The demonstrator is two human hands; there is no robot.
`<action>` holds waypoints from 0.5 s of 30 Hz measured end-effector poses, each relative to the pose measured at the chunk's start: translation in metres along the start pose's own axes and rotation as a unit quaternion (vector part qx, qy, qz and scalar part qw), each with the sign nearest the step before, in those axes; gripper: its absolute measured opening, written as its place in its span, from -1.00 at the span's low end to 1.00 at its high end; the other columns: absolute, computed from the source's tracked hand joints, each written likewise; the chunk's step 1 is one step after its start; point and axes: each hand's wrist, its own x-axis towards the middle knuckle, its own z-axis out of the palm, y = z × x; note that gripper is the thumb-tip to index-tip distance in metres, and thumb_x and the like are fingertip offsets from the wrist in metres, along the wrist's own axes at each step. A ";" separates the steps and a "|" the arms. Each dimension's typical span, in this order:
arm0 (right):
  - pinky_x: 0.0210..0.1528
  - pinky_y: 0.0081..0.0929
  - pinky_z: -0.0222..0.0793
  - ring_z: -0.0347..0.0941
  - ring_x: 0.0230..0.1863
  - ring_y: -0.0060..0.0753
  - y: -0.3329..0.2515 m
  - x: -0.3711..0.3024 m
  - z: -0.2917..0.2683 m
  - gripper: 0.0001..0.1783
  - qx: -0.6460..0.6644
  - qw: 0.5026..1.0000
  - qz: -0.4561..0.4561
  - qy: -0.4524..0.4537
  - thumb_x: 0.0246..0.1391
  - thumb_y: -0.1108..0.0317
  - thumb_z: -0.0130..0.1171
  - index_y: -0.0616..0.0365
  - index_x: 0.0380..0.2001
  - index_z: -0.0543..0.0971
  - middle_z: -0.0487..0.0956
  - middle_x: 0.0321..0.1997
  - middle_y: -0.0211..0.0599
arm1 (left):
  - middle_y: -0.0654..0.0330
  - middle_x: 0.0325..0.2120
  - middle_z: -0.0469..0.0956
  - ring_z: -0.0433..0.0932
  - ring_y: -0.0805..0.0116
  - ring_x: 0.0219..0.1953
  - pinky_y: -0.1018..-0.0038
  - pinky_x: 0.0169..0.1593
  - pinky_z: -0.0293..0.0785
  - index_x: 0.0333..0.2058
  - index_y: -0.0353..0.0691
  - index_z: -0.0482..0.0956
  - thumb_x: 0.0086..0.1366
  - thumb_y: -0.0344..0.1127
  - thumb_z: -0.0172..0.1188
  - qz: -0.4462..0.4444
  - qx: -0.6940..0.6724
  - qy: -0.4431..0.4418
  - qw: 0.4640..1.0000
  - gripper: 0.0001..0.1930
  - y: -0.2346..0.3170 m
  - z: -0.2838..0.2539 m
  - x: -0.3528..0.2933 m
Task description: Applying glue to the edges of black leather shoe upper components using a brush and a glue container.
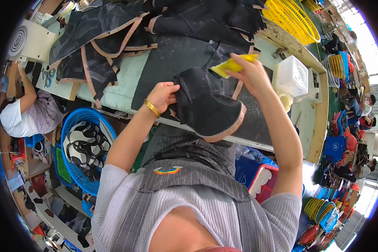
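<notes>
My left hand (161, 97) pinches the edge of a black shoe upper (201, 107), which has a tan zigzag-cut lining edge along its curved toe end. The upper is held over the near edge of the bench, tilted toward me. My right hand (252, 73) grips a crumpled-looking yellow piece (232, 65), whose exact kind I cannot make out. It is just above the far right side of the upper. Behind that, further black upper pieces (222, 54) lie on the dark mat (161, 56).
Black uppers with tan edges (105, 33) are heaped across the far bench. A white container (290, 77) stands at the right, by the bench's wooden rim (321, 113). A blue basket (66, 145) of black-and-white pieces is at lower left. Another person (23, 109) sits at far left.
</notes>
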 end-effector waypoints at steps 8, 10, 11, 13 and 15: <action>-0.16 -0.42 0.52 0.48 -0.19 -0.26 0.031 0.038 0.048 -0.67 -0.072 0.990 0.114 -0.036 0.04 0.33 0.13 0.44 -0.24 0.45 0.49 -0.19 -0.07 | 0.13 -0.40 0.50 0.55 0.29 -0.39 0.42 -0.26 0.51 -0.40 -0.34 0.42 0.20 -0.52 -0.07 0.000 -0.131 -0.057 0.990 -0.91 -0.010 -0.011 0.004; -0.16 -0.43 0.52 0.48 -0.18 -0.26 0.035 0.037 0.058 -0.67 -0.085 0.986 0.129 -0.059 0.04 0.33 0.13 0.44 -0.24 0.45 0.49 -0.19 -0.07 | 0.13 -0.40 0.50 0.55 0.29 -0.38 0.41 -0.26 0.51 -0.40 -0.35 0.42 0.19 -0.52 -0.08 -0.011 -0.144 -0.056 0.988 -0.90 -0.010 -0.019 0.006; -0.16 -0.43 0.52 0.48 -0.19 -0.27 0.034 0.037 0.065 -0.66 -0.068 0.988 0.121 -0.073 0.04 0.33 0.13 0.44 -0.25 0.45 0.50 -0.20 -0.08 | 0.12 -0.39 0.50 0.55 0.29 -0.38 0.40 -0.25 0.50 -0.41 -0.35 0.42 0.19 -0.53 -0.09 -0.025 -0.143 -0.061 0.987 -0.90 -0.011 -0.021 0.007; -0.18 -0.45 0.52 0.49 -0.20 -0.28 0.029 0.040 0.074 -0.67 -0.052 0.994 0.065 -0.070 0.04 0.32 0.13 0.45 -0.26 0.46 0.50 -0.20 -0.09 | 0.12 -0.40 0.50 0.54 0.29 -0.40 0.41 -0.25 0.50 -0.41 -0.34 0.43 0.18 -0.53 -0.11 -0.021 -0.167 -0.069 0.983 -0.89 -0.012 -0.021 0.003; -0.21 -0.48 0.52 0.50 -0.25 -0.30 0.044 0.042 0.082 -0.67 -0.140 0.984 0.083 -0.074 0.04 0.32 0.12 0.44 -0.28 0.47 0.52 -0.24 -0.13 | 0.13 -0.42 0.50 0.54 0.30 -0.44 0.41 -0.28 0.51 -0.41 -0.32 0.43 0.16 -0.53 -0.11 0.000 -0.179 -0.077 0.981 -0.88 -0.012 -0.020 0.006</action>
